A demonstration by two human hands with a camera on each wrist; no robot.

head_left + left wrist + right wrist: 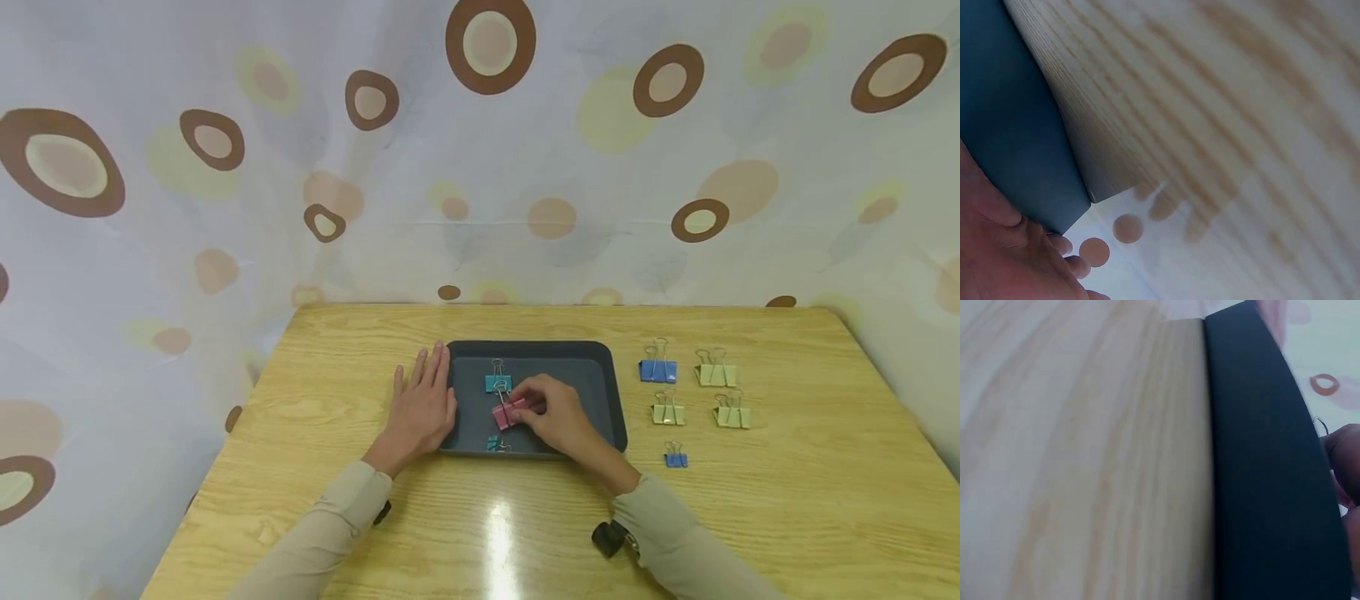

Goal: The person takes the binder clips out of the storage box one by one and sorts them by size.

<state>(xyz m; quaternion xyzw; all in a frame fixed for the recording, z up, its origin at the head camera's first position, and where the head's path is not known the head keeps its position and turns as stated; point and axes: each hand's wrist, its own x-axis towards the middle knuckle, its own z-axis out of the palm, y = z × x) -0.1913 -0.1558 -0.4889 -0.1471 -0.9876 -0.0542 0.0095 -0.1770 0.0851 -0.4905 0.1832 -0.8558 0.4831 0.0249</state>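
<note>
A dark grey tray point(555, 350) lies on the wooden table. Over its middle my right hand point(558, 415) pinches a pink binder clip point(507, 413) between thumb and fingers. Just behind that clip, a teal binder clip point(498, 383) stands in the tray, and a smaller teal binder clip point(493, 443) lies near the front rim. My left hand point(422, 410) rests with straight fingers along the tray's left rim. In the left wrist view the left hand point(1016, 256) shows beside the tray's wall point(1022, 125). Only fingertips point(1344, 453) of the right hand appear in the right wrist view, partly hidden by the tray.
Right of the tray stand a blue binder clip point(657, 372), a small blue binder clip point(676, 459) and pale yellow-green binder clips point(716, 374). A patterned cloth point(510, 167) hangs behind the wooden table point(360, 333).
</note>
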